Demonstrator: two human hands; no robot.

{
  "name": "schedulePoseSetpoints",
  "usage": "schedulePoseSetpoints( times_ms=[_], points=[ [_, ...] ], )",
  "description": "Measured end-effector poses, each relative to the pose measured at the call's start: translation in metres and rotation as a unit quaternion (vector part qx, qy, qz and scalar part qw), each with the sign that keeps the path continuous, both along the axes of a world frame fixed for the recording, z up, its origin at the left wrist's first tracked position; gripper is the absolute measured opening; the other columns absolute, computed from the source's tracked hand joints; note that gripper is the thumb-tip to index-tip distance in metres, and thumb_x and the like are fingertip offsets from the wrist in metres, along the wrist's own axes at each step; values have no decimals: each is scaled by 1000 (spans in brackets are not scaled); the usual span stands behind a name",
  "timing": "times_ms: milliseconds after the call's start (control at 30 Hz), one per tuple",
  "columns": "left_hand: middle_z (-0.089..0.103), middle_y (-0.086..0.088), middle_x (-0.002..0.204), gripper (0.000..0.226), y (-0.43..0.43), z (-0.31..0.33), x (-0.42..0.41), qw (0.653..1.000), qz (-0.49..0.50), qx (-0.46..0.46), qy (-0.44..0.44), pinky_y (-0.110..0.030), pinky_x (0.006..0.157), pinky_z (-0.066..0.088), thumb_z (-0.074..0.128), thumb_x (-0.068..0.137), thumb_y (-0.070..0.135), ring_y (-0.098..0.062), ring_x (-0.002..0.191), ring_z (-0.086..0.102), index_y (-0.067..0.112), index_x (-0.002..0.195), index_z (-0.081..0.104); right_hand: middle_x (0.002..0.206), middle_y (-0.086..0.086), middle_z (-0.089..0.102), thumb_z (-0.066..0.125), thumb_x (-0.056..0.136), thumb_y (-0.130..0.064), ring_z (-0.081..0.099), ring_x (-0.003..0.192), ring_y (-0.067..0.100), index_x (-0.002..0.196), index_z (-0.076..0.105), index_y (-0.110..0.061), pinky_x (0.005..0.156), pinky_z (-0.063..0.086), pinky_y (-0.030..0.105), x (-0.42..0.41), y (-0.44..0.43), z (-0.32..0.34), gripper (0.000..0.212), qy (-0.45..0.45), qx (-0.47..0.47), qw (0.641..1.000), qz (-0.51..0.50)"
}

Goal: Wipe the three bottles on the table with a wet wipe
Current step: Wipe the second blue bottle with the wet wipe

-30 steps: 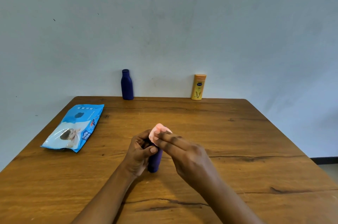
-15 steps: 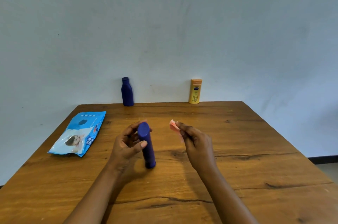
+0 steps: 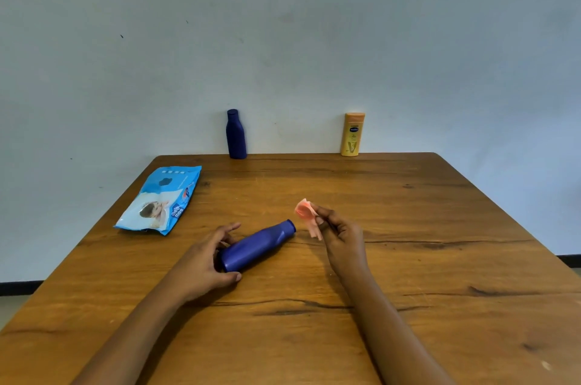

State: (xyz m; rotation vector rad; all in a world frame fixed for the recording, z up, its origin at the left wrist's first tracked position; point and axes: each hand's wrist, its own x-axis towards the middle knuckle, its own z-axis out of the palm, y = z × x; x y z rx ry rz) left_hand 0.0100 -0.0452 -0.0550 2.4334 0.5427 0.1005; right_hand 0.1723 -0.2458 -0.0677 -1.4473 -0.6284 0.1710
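Our left hand [image 3: 204, 262] curls its fingers [image 3: 227, 229] round the base of the dark blue plastic bottle [image 3: 257, 246] lying sideways on the wooden counter [image 3: 408, 227]. Our right hand [image 3: 341, 237] pinches the pink wet wipe [image 3: 304, 211] just beside its cap. A second dark blue bottle [image 3: 236, 136] and a yellow bottle [image 3: 352, 134] stand at the far edge.

A brown wooden table [image 3: 408, 211] carries a flat blue wipes packet [image 3: 160, 199] near its left edge, an upright dark blue plastic bottle [image 3: 236, 136] and an upright yellow plastic bottle [image 3: 352, 134] well apart at its far edge, and a second dark blue bottle [image 3: 256, 246] lying on its side near the centre.
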Motion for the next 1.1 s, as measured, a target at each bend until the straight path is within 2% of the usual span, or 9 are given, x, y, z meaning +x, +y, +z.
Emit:
schedulePoseSetpoints(
  times_ms=[133, 233, 333, 467, 567, 667, 767, 900, 1100],
  points=[
    [42, 11, 132, 113, -12, 11, 23, 995, 0, 71, 64, -35, 102, 40, 74, 57, 66, -10, 120, 44, 37, 148, 14, 101, 4, 71, 54, 92, -3, 66, 96, 21, 111, 67, -14, 84, 54, 39, 9, -5, -10, 25, 88, 58, 994, -1],
    [50, 6, 132, 89, -23, 20, 49, 988, 32, 124, 87, -32, 93, 46, 71, 71, 57, -12, 113, 50, 26, 145, 31, 94, 4, 72, 54, 92, -2, 66, 89, 19, 106, 68, -11, 82, 54, 41, 14, -6, -14, 22, 99, 75, 992, -18],
    [59, 5, 119, 71, -31, 27, 67, 970, 26, 177, 163, -30, 84, 50, 73, 70, 55, -10, 99, 55, 24, 130, 51, 96, 3, 73, 54, 92, -3, 66, 91, 20, 104, 69, -15, 81, 54, 38, 14, -7, -15, 23, 101, 75, 992, -17],
    [62, 4, 109, 61, -36, 31, 73, 960, 35, 211, 182, -29, 79, 50, 74, 68, 54, -11, 92, 57, 25, 118, 56, 94, 1, 73, 54, 92, -3, 66, 91, 17, 102, 68, -16, 77, 54, 29, 15, -7, -15, 22, 116, 92, 989, -15],
    [60, 4, 110, 63, -30, 33, 84, 974, 78, 175, 119, -30, 79, 50, 77, 65, 54, -12, 92, 56, 24, 116, 53, 89, 1, 73, 54, 91, -2, 66, 84, 15, 99, 68, -13, 69, 55, 28, 22, -6, -16, 20, 178, 149, 972, -21],
    [56, 6, 112, 71, -23, 35, 107, 987, 131, 91, 2, -28, 78, 47, 79, 66, 51, -11, 96, 53, 22, 122, 47, 86, 2, 73, 54, 90, -2, 67, 77, 12, 97, 68, -14, 62, 56, 24, 34, -3, -17, 19, 275, 198, 940, -27],
    [55, 7, 111, 73, -14, 26, 141, 970, 194, 32, -140, -28, 77, 48, 79, 67, 49, -12, 97, 54, 20, 124, 45, 96, 8, 72, 56, 88, -5, 68, 85, 22, 100, 68, -13, 70, 59, 39, 50, 5, -16, 19, 328, 190, 925, -1],
    [59, -1, 113, 68, 6, 9, 188, 937, 244, -19, -250, -27, 74, 46, 80, 67, 46, -14, 96, 56, 18, 120, 48, 92, 7, 72, 54, 89, -3, 67, 84, 20, 99, 67, -11, 73, 56, 35, 81, 17, -11, 18, 339, 175, 924, 13],
    [60, -2, 108, 56, 39, -12, 243, 932, 203, -37, -297, -22, 71, 45, 77, 70, 46, -14, 91, 57, 14, 108, 52, 90, 11, 72, 53, 90, -3, 69, 75, 20, 102, 66, -9, 67, 57, 33, 120, 44, -12, 19, 290, 126, 946, 72]
  ],
)
